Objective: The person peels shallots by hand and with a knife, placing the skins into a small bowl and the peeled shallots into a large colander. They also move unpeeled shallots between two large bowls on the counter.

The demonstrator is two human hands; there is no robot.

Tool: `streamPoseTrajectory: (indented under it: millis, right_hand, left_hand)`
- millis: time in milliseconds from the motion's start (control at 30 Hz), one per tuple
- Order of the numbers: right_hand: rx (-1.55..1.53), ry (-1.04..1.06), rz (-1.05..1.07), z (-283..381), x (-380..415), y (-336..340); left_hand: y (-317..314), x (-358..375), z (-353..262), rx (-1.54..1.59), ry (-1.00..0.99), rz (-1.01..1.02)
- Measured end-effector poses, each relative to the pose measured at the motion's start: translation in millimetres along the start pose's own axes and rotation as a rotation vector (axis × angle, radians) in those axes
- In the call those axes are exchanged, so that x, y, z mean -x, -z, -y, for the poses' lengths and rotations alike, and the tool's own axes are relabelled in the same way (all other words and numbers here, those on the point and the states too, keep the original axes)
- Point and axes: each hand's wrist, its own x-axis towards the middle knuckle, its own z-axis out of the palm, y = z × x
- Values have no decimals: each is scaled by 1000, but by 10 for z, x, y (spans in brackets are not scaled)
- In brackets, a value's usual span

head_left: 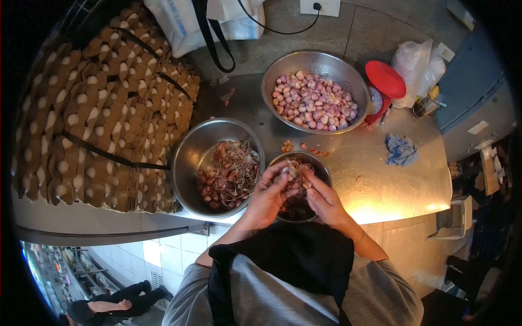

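A pale purple shallot (291, 173) is pinched between the thumb and fingers of my left hand (266, 196). Closed against its other side is my right hand (326, 202), its thumb and fingertips at the shallot's papery skin. Both hands are over a small metal bowl (328, 173) with dark reddish skins inside, partly hidden by my hands. To the left, a larger metal bowl (182, 187) contains unpeeled shallots (209, 187) and dry, stringy skins. Behind my hands, a metal colander (269, 81) holds many peeled pink shallots (315, 103).
Stacked egg trays (103, 125) fill the left side. A red scale (384, 81), plastic bags (416, 68) and a blue cloth (401, 150) are on the right of the metal table (375, 190). Another person (117, 304) is at lower left.
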Motion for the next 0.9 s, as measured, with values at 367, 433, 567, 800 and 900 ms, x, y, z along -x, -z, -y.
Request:
streamPoseTrajectory:
  millis: [367,433,567,800,900]
  right_hand:
    - [649,308,-63,109,-4,-37]
    - [609,345,-91,84,-15,-40]
    - [384,392,-116,-55,-66,-30]
    - [-30,198,-134,-257,-184,79]
    - [65,207,-131,-65,-149,118]
  left_hand:
    - [125,-40,104,-58,-86,1]
    - [123,-39,106,-56,-96,-12]
    - [104,-33,87,-76,-105,-31]
    - [78,-9,9,-38,18,-25]
    - [57,1,-19,-38,34,-7]
